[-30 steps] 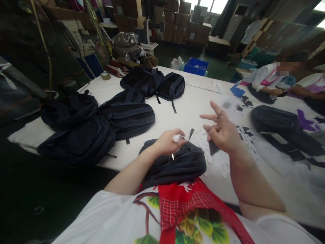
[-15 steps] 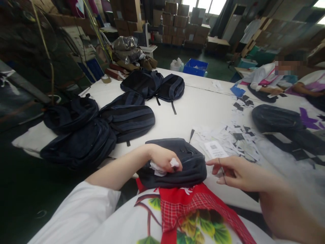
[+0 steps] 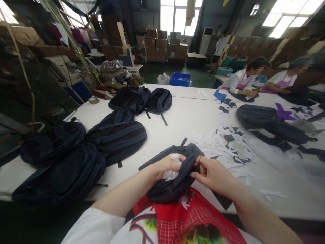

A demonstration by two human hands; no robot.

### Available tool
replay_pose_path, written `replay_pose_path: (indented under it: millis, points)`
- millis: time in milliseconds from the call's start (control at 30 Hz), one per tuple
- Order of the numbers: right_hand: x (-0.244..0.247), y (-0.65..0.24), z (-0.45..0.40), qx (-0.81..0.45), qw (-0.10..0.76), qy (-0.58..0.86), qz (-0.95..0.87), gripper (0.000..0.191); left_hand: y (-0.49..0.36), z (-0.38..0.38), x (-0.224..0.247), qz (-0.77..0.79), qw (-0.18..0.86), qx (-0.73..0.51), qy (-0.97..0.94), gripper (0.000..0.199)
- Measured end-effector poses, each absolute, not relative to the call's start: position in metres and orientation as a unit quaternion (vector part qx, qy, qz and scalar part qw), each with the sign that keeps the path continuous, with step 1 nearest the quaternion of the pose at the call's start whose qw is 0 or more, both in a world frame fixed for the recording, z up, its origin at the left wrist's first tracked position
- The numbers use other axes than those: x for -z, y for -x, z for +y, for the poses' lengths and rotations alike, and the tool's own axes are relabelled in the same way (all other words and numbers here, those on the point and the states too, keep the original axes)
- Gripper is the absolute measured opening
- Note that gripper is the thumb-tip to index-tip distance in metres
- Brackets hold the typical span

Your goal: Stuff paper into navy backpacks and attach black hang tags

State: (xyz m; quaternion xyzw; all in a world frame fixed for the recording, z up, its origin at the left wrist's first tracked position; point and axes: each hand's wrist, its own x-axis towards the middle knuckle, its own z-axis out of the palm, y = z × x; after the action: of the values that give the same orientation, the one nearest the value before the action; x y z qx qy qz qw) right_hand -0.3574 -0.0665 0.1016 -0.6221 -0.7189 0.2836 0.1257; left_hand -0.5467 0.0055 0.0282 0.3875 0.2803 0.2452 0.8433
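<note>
A dark navy backpack (image 3: 162,191) lies at the table's near edge, against my red apron. My left hand (image 3: 169,166) is closed around a crumpled white wad (image 3: 170,175), paper or thin plastic, and rests against the bag; some of its fingers are hidden by the fabric. On the bag's right side, my right hand (image 3: 212,172) pinches a raised fold of the cloth between thumb and fingers. A dark band loops around my right fingers. A short black strap (image 3: 183,141) sticks out past the bag's far edge.
Several navy backpacks (image 3: 116,139) lie along the left side of the white table (image 3: 182,110). Paper and black scraps (image 3: 233,142) spread on the right, near more dark bags (image 3: 259,117). Two co-workers (image 3: 241,79) sit at the far right. A blue bin (image 3: 179,79) stands beyond the table.
My right hand has gone from beside the backpack to gripping its cloth. The bag's right side is now lifted and folded. My left hand keeps the white wad. The view has tilted up.
</note>
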Motion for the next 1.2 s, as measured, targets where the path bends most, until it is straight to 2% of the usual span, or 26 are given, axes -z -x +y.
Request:
replay_pose_path:
  millis: [167,300,400,467,533,600,667,733,800,933,1100,1200]
  points:
    - [-0.108,0.372,-0.061,-0.18,0.054,0.663,-0.725,0.014,0.544,0.002,-0.041,0.314,0.795,-0.22,-0.47,0.036]
    - [-0.101,0.383,-0.056,-0.129,0.016,0.677,-0.724,0.007,0.547,0.001,-0.035,0.227,0.821,-0.203,-0.483,0.037]
    - [-0.097,0.381,-0.052,-0.149,0.061,0.651,-0.742,0.013,0.552,0.005,-0.022,0.213,0.859,-0.22,-0.411,0.042]
    - [-0.097,0.373,-0.052,-0.211,0.103,0.586,-0.776,0.014,0.558,0.006,-0.017,0.231,0.866,-0.255,-0.361,0.038]
    - [-0.096,0.361,-0.054,-0.257,0.18,0.501,-0.806,0.01,0.565,0.004,-0.018,0.234,0.871,-0.291,-0.319,0.035]
    - [-0.093,0.349,-0.056,-0.222,0.272,0.453,-0.819,0.008,0.572,0.002,-0.021,0.228,0.872,-0.311,-0.3,0.037]
    - [-0.088,0.339,-0.055,-0.156,0.299,0.455,-0.824,0.042,0.576,0.001,-0.024,0.226,0.872,-0.311,-0.302,0.039]
    - [-0.082,0.33,-0.052,-0.144,0.252,0.486,-0.824,0.083,0.578,0.001,-0.024,0.225,0.874,-0.3,-0.309,0.04]
    - [-0.078,0.323,-0.051,-0.176,0.199,0.518,-0.813,0.101,0.576,0.0,-0.023,0.219,0.876,-0.294,-0.314,0.042]
    - [-0.084,0.316,-0.059,-0.202,0.161,0.564,-0.784,0.086,0.573,-0.005,-0.026,0.226,0.867,-0.301,-0.325,0.042]
    - [-0.106,0.316,-0.081,-0.188,0.133,0.609,-0.759,0.04,0.573,-0.009,-0.035,0.259,0.863,-0.307,-0.307,0.042]
    - [-0.109,0.314,-0.09,-0.281,0.094,0.615,-0.731,0.024,0.572,-0.009,-0.033,0.261,0.863,-0.307,-0.303,0.041]
